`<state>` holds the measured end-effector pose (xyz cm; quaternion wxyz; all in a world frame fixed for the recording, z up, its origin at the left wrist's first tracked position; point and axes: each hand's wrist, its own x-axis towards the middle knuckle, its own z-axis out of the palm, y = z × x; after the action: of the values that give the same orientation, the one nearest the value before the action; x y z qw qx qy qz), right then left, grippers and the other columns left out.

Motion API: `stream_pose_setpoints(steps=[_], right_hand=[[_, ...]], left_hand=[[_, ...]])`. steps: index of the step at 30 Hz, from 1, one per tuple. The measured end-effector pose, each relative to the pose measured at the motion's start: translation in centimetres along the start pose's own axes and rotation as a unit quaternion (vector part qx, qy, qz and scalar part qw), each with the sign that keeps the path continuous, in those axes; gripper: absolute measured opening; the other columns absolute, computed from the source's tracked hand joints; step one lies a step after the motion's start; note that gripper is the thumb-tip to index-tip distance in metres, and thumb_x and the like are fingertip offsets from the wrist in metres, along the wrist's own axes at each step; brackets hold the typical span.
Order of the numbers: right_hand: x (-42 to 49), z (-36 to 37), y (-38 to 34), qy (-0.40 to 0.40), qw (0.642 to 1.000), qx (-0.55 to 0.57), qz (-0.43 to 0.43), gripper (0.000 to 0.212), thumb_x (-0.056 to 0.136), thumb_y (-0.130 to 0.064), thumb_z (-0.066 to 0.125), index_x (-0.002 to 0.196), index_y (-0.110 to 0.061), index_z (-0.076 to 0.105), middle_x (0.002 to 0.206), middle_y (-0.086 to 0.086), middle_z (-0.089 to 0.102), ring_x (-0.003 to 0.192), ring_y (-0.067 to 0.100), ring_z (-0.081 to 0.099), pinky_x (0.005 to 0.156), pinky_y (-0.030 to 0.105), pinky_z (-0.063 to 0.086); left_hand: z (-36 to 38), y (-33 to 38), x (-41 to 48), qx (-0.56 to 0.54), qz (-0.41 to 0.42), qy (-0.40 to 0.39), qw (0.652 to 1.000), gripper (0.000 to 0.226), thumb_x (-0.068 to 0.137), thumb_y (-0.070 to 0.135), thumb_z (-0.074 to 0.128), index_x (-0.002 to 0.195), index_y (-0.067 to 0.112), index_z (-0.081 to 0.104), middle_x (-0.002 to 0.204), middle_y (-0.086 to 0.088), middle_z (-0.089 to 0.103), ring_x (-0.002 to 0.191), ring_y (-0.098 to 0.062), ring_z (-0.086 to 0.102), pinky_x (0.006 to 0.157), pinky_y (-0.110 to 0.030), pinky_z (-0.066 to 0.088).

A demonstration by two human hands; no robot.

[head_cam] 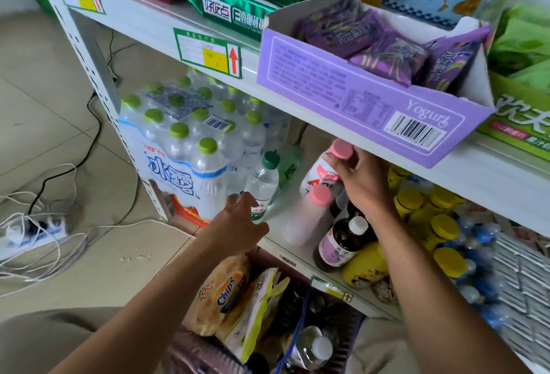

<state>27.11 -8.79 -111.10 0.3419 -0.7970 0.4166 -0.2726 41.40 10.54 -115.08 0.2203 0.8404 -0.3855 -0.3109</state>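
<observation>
**Item 1: pink-capped bottle (323,172).** White body with red print. It stands on the shelf directly below the purple Yogurt box (357,96), its cap just under that box's front edge.
- Hold: your right hand (364,184) wraps it high, fingers curled round the shoulder beneath the cap.
- Handling: headroom under the box's shelf looks tight. Tip or slide the bottle rather than lifting it straight, and seat its base flat before you let go.

**Item 2: green-capped water bottle (263,180).** Clear and upright, below and to the left of the Yogurt box.
- Hold: your left hand (238,223) grips it low, fingers closed round the label band.
- Handling: a low hold lets the top sway. Set it close beside the shrink-wrapped water pack (178,147), further left of the box.

**Item 3: second pink-capped bottle (309,215).** Below the box, just in front of item 1, leaning and blurred. Whether it touches your right wrist cannot be told.
- Handling: mind it, and the dark white-capped bottle (342,242) beside it, when your forearm moves.
</observation>
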Motion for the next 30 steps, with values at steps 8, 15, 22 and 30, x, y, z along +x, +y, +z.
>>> stream_pose_setpoints(steps=[8,15,22,30], right_hand=[[0.2,0.3,1.9,-0.076,0.99,-0.114,-0.004,0.033,0.093,-0.036,0.075,0.116,-0.016,0.064,0.118,0.002,0.066,0.111,0.023,0.061,0.089,0.034,0.047],[-0.4,-0.4,1.6,-0.084,0.985,-0.149,-0.017,0.027,0.095,-0.029,0.073,0.117,-0.016,0.065,0.118,0.003,0.068,0.11,0.022,0.061,0.084,0.029,0.043],[-3.5,-4.3,0.5,-0.054,0.976,-0.205,-0.042,0.03,0.095,-0.024,0.069,0.123,-0.018,0.064,0.115,0.003,0.067,0.107,0.023,0.063,0.09,0.043,0.052],[-8.0,-5.3,1.7,-0.148,0.939,-0.308,-0.034,0.037,0.095,-0.037,0.07,0.128,-0.022,0.063,0.124,-0.001,0.06,0.111,0.02,0.062,0.088,0.032,0.05]], left_hand=[[0.8,0.1,0.9,0.011,-0.018,-0.024,0.999,0.059,0.098,0.031,0.061,0.149,0.016,0.036,0.156,-0.01,0.037,0.133,-0.031,0.049,0.097,-0.035,0.042],[0.8,0.4,0.1,0.051,0.003,-0.024,0.998,0.055,0.099,0.036,0.061,0.148,0.02,0.04,0.161,-0.006,0.03,0.132,-0.03,0.052,0.106,-0.038,0.046],[1.4,0.9,-1.1,0.091,0.029,-0.032,0.995,0.051,0.098,0.043,0.059,0.142,0.024,0.044,0.155,0.002,0.031,0.115,-0.023,0.062,0.1,-0.04,0.051],[2.8,1.3,-1.3,0.157,0.055,-0.074,0.983,0.046,0.099,0.048,0.055,0.137,0.023,0.049,0.15,0.001,0.041,0.12,-0.022,0.06,0.103,-0.041,0.048]])
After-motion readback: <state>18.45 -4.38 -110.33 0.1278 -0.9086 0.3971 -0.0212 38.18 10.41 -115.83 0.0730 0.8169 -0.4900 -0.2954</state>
